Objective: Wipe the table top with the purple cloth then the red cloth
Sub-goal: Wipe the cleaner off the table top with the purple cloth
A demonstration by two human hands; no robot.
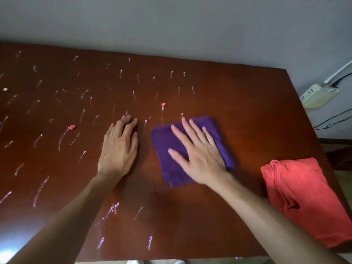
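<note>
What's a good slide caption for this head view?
Right hand presses purple cloth onto streaked table; red cloth waits.

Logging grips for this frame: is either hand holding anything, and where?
Nothing is gripped. The right hand presses flat on the purple cloth; the left hand rests on the table.

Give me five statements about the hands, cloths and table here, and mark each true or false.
1. The right hand presses flat on the purple cloth. True.
2. The left hand holds the red cloth. False: it rests on the bare table.
3. The red cloth lies at the table's right edge, untouched. True.
4. The table is free of marks. False: pale streaks cover its left part.
5. The two cloths overlap. False: they lie apart.
</note>
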